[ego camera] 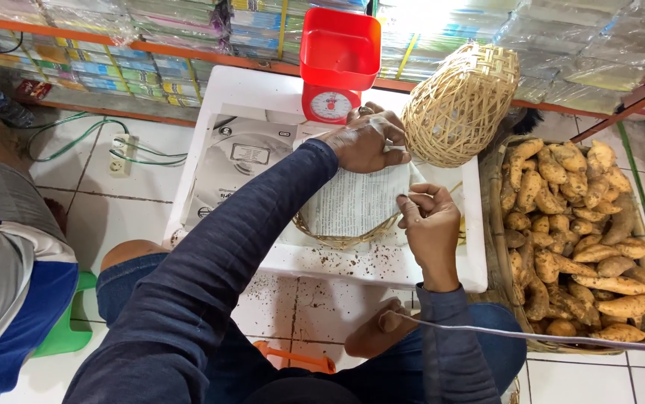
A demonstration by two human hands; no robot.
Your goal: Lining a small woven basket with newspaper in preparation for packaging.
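Lining step: left hand (365, 142) presses printed paper (356, 200) flat in the shallow basket (337, 239); right hand (431, 228) pinches its three-o'clock edge. Next needs smoothing.

The left hand (367, 142) presses flat on a sheet of printed paper (356, 200) lying in a low woven basket (337, 239) on the white desk (382, 265). The right hand (431, 226) pinches the paper's edge. A red scale (337, 63) stands behind, and sweet potatoes (576, 239) are piled nearby.
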